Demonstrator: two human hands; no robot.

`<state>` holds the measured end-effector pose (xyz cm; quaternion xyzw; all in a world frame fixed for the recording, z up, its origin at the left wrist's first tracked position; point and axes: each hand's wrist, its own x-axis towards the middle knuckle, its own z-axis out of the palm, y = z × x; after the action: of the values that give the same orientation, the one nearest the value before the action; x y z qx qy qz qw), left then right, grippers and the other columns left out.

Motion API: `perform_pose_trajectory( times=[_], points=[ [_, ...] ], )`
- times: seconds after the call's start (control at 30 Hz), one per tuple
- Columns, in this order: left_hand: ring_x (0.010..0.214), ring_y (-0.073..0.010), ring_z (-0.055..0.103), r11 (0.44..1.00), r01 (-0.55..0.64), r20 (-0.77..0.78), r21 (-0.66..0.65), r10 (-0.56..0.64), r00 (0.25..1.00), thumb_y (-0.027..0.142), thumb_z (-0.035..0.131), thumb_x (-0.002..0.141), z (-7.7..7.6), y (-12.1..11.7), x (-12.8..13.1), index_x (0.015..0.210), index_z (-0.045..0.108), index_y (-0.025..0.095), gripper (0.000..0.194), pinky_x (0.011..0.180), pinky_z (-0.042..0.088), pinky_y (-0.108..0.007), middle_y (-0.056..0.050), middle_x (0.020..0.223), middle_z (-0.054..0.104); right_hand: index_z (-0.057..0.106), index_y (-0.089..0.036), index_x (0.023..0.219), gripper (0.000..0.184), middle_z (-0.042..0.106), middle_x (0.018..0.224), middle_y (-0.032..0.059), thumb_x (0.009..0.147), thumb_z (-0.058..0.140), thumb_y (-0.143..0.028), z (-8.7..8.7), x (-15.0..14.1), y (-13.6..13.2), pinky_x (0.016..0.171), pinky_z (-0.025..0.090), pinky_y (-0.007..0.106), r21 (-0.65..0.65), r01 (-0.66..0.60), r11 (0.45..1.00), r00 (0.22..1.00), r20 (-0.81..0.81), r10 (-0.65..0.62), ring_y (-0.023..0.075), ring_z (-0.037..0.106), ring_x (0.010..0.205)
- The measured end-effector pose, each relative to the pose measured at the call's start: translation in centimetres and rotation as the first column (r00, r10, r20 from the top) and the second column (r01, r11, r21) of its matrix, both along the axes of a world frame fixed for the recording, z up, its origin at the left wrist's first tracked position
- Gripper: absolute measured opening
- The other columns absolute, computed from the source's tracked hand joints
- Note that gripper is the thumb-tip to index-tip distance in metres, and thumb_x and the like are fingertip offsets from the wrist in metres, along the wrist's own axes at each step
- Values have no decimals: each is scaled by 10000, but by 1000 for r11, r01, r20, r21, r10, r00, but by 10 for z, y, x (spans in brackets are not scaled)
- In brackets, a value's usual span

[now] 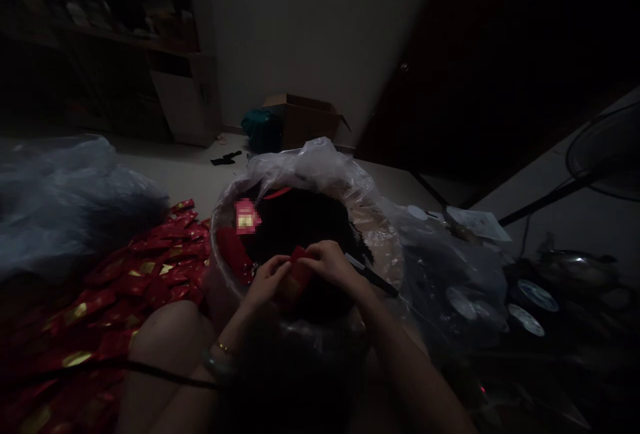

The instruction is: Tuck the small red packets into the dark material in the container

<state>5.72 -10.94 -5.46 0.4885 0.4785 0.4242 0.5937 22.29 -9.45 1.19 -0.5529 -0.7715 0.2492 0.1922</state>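
Note:
A small red packet [295, 282] with a dim gold patch is pinched at its top edge between my two hands. My left hand [267, 282] grips its left corner, and my right hand [327, 262] grips the right one. Both are above a round tub [215, 254] lined with clear plastic. Dark loose material [305, 221] fills much of the tub; its kind is too dark to make out. At the tub's left inside lie a red bag [233, 254] and a blurred-out pink and gold item [246, 216]. A long tool with a black handle [383, 282] rests near my right hand.
Many red and gold packets [150, 274] are heaped on the left, beside a large translucent plastic bag [65, 201]. A cardboard box [310, 121] stands at the wall. On the right are plastic sheeting [450, 267], dishes [537, 295] and a fan [610, 147].

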Motion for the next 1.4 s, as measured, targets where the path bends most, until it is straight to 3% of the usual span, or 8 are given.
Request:
perform_pose_trajectory(
  times=[0.27, 0.43, 0.63, 0.73, 0.8, 1.0, 1.1, 1.4],
  points=[
    [886, -234, 667, 1000, 2, -36, 0, -2, 999, 507, 616, 680, 0, -5, 4, 948, 660, 155, 445, 730, 505, -305, -66, 913, 734, 608, -149, 543, 364, 445, 467, -46, 834, 562, -364, -5, 0, -3, 522, 250, 212, -243, -53, 969, 998, 3, 55, 84, 419, 508],
    [821, -227, 669, 999, -45, -75, 19, 46, 996, 507, 615, 679, 0, -6, 5, 890, 664, 150, 417, 714, 510, -311, -55, 829, 729, 674, -159, 675, 172, 577, 582, -25, 769, 647, -301, -8, -2, -4, 551, 304, 204, -127, 36, 991, 998, -41, -42, 113, 521, 606],
    [893, -242, 667, 995, -89, 61, -38, 91, 994, 485, 705, 625, -1, -4, 7, 913, 694, 144, 446, 779, 514, -326, -84, 924, 735, 689, -173, 808, 95, 647, 741, 10, 758, 645, -240, -16, -6, -8, 647, 412, 239, -99, 34, 995, 990, -136, -47, 149, 585, 719],
    [818, -221, 663, 985, -152, 102, -83, 160, 982, 512, 745, 570, -1, -3, 7, 855, 689, 140, 471, 730, 511, -301, -59, 831, 723, 632, -195, 1055, 390, 645, 960, 37, 673, 707, -219, -22, -7, -14, 761, 463, 284, 65, 190, 980, 935, -317, -160, 167, 588, 842],
    [746, -192, 653, 977, -180, 147, -114, 196, 970, 530, 758, 539, -1, -2, 7, 819, 674, 141, 487, 685, 504, -277, -33, 761, 703, 607, -194, 1105, 477, 643, 1001, 55, 649, 730, -263, -27, -5, -17, 776, 481, 305, 45, 275, 960, 872, -432, -229, 177, 593, 860],
    [772, -200, 668, 991, -87, 188, -102, 105, 977, 547, 748, 552, 8, -6, 13, 871, 665, 143, 521, 680, 516, -272, -43, 819, 721, 663, -162, 681, 261, 672, 697, 24, 645, 717, -414, -31, 3, -22, 718, 477, 296, -250, 288, 924, 744, -549, -380, 179, 612, 716],
    [844, -233, 676, 997, 5, 155, -74, 7, 988, 504, 757, 565, 13, -7, 15, 898, 701, 132, 503, 723, 523, -292, -75, 892, 742, 656, -161, 636, 261, 652, 648, 7, 601, 737, -406, -28, 6, -22, 691, 461, 281, -285, 269, 920, 721, -574, -388, 163, 594, 672],
    [790, -216, 675, 993, 75, 156, -93, -60, 986, 402, 812, 518, 7, -6, 23, 937, 699, 121, 517, 705, 511, -281, -56, 856, 741, 660, -163, 670, 242, 671, 684, 16, 653, 704, -400, -38, 2, -23, 697, 477, 277, -240, 288, 927, 715, -590, -375, 172, 623, 703]
  ],
)
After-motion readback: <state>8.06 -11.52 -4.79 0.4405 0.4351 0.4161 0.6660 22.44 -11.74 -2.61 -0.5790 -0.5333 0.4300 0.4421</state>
